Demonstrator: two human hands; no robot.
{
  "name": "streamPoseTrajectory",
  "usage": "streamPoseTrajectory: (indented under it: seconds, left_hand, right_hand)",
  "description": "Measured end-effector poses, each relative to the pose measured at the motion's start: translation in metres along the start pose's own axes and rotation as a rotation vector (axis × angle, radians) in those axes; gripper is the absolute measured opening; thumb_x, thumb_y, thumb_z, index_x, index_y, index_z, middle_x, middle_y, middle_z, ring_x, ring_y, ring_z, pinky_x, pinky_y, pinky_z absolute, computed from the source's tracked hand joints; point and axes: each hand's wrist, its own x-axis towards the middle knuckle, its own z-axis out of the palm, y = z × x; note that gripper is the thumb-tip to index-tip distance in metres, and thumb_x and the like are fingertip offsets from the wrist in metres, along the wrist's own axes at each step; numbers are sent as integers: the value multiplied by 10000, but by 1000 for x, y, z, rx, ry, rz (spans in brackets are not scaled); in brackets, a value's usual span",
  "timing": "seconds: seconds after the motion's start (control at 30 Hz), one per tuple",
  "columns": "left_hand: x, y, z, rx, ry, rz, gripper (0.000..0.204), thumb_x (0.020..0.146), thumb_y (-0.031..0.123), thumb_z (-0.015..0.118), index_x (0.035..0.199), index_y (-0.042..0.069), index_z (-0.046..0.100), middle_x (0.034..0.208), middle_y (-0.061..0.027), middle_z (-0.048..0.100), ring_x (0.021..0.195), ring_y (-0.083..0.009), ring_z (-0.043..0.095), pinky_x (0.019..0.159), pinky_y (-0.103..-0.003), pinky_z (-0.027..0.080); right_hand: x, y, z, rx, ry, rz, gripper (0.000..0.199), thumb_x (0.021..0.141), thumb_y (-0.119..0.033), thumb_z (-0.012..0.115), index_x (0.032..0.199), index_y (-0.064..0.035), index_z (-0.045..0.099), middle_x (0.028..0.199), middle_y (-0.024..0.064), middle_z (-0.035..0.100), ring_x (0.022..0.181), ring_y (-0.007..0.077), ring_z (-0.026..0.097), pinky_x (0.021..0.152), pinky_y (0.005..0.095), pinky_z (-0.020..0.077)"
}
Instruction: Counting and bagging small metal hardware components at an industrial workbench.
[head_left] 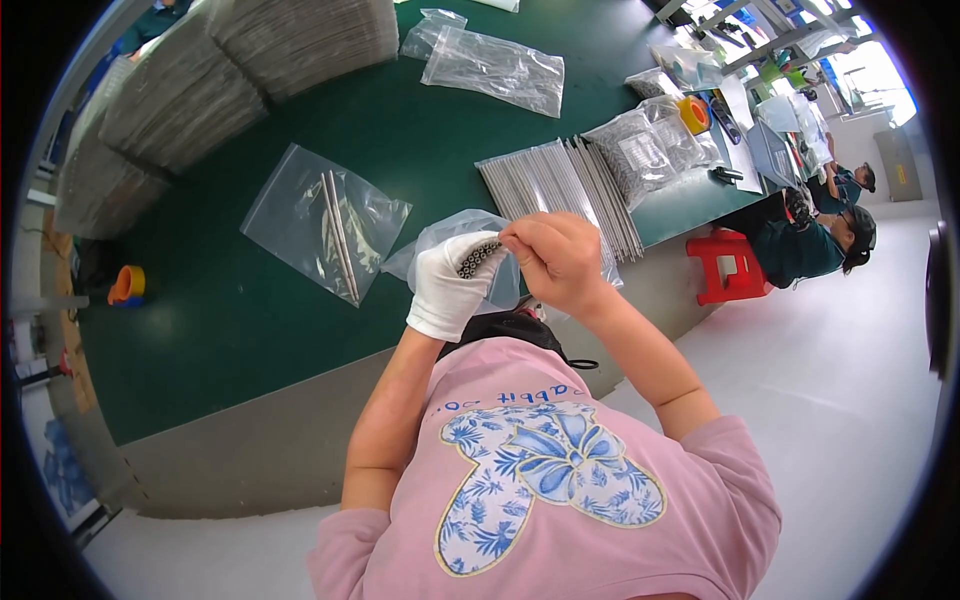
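Note:
My left hand (440, 296), in a white glove, is wrapped round a bundle of thin metal tubes (476, 262), whose round open ends face up. Close beside those ends is my bare right hand (562, 262), its thumb and forefinger pinched together; whatever lies between them is too small to make out. Behind both hands a clear plastic bag (425, 240) shows, partly covered by them. To the left, a flat clear zip bag (290, 215) lies on the green table with a few thin rods (340, 238) on it or in it; I cannot tell which.
Rows of grey tubes (535, 180) lie right of centre, beside bags of small parts (640, 150) and a tape roll (693, 115). Plastic-wrapped stacks (180, 115) stand far left. Another tape roll (127, 286) sits near the left edge. Two people sit at right, near a red stool (722, 268).

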Motion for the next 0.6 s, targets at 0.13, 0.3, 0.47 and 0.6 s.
streamPoseTrajectory:
  seconds: [0.13,0.3,0.47,0.6]
  left_hand:
    - [2,-1,0,0,-17,20,187,714,23,676,898,35,647,813,-100,653,700,-189,629,640,-267,486]
    - [2,-1,1,-4,-19,14,182,719,27,674,899,35,646,812,-103,652,694,-190,625,636,-270,485]
    - [4,-1,0,8,-23,10,192,718,21,673,907,34,643,819,-102,651,709,-189,627,644,-267,484]
    - [5,-1,-2,0,-22,2,196,717,18,672,910,36,644,824,-102,652,713,-190,629,649,-266,486]
  right_hand:
    - [3,-3,-4,7,-8,13,60,697,-45,638,725,-51,586,647,59,598,509,225,549,458,304,422]
    - [8,-4,-3,51,-6,18,66,693,-44,645,728,-51,589,647,60,596,511,223,551,457,304,421]
    - [5,-1,0,52,-25,77,64,692,-40,645,719,-52,589,643,57,592,508,223,549,453,299,415]
    - [6,2,2,70,-17,79,61,688,-39,645,711,-51,590,636,56,589,510,223,549,454,298,413]
